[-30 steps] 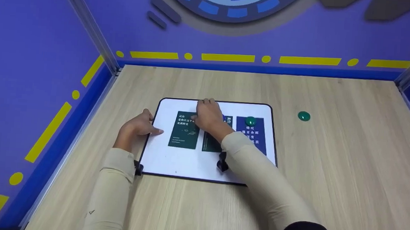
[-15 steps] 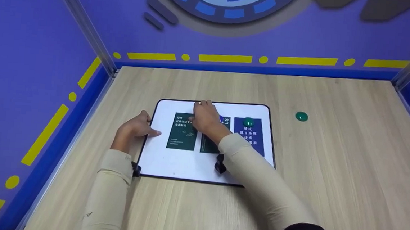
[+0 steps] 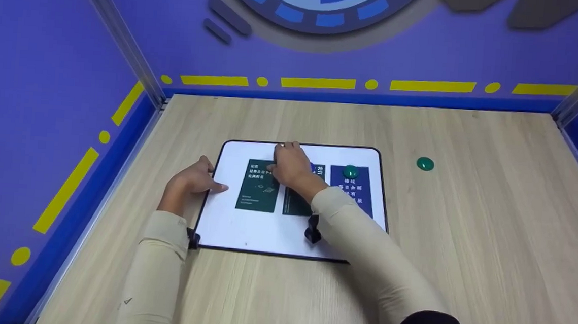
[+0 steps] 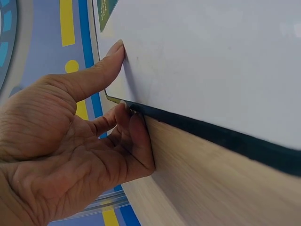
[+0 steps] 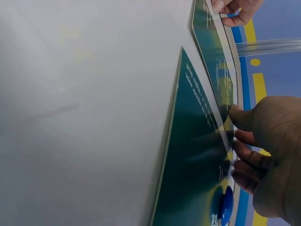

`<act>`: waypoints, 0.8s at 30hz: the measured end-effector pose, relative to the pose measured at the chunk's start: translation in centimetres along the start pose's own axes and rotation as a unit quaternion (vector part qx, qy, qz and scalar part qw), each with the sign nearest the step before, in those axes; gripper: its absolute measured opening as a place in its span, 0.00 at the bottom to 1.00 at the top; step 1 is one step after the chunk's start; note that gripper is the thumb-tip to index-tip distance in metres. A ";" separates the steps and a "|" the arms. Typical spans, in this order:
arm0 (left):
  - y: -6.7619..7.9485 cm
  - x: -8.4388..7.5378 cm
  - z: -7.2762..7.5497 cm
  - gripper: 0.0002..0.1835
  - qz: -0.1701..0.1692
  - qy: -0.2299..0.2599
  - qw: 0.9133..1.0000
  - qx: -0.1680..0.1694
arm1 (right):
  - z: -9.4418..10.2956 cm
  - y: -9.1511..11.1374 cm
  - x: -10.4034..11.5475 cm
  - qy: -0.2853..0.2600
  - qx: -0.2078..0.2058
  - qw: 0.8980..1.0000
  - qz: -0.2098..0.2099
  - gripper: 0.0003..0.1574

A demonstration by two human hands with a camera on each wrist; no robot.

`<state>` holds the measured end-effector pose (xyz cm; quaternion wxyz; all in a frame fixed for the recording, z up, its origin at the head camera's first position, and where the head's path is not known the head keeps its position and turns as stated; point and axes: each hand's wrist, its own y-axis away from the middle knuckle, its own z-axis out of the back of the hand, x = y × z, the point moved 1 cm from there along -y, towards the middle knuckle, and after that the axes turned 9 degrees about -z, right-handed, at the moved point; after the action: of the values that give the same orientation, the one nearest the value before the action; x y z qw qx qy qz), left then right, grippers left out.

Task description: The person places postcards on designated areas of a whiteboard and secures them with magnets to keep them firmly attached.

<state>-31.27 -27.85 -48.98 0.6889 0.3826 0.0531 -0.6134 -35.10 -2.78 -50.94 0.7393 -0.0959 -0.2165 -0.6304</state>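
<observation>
A white board [image 3: 248,230] with a black rim lies on the table and bears three printed cards. My left hand [image 3: 194,176] grips the board's left edge: in the left wrist view the thumb [image 4: 110,63] rests on the white face while the fingers curl at the rim. My right hand [image 3: 294,166] reaches over the board's top, thumb at the upper right corner of the left green card [image 3: 256,190], bent fingertips touching near the top rim. A blue magnet [image 5: 227,205] on the middle green card [image 3: 293,205] is partly hidden in the head view. A green magnet [image 3: 351,172] sits on the blue card [image 3: 363,187].
Another green magnet [image 3: 425,164] lies on the wooden table [image 3: 467,235], right of the board. Blue panels [image 3: 321,62] with yellow marks wall the table at the back and sides. A small black device [image 3: 313,231] shows beside my right wrist.
The head view has shifted slightly. Both hands stay at their places on the board, and the cards and magnets look unmoved.
</observation>
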 end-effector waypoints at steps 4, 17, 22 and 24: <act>0.1 0.0 -0.1 0.43 0.001 -0.004 1.000 0.000 | 0.5 0.3 -0.4 -0.049 0.013 0.999 0.001 0.22; 0.3 0.0 0.0 0.42 -0.002 0.002 1.000 -0.004 | 8.0 2.6 -8.7 -0.138 -0.081 0.987 0.021 0.20; 0.4 0.0 0.0 0.43 -0.007 0.009 1.000 -0.009 | 9.6 4.1 -14.1 -0.130 -0.097 0.987 -0.020 0.19; 0.4 -0.1 -0.1 0.42 -0.009 0.011 1.000 -0.009 | 10.1 4.9 -16.5 -0.125 -0.101 0.986 -0.037 0.20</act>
<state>-30.94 -27.75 -48.79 0.6861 0.3825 0.0700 -0.6149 -34.14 17.00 -48.56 0.6691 -0.2399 -0.2456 -0.6591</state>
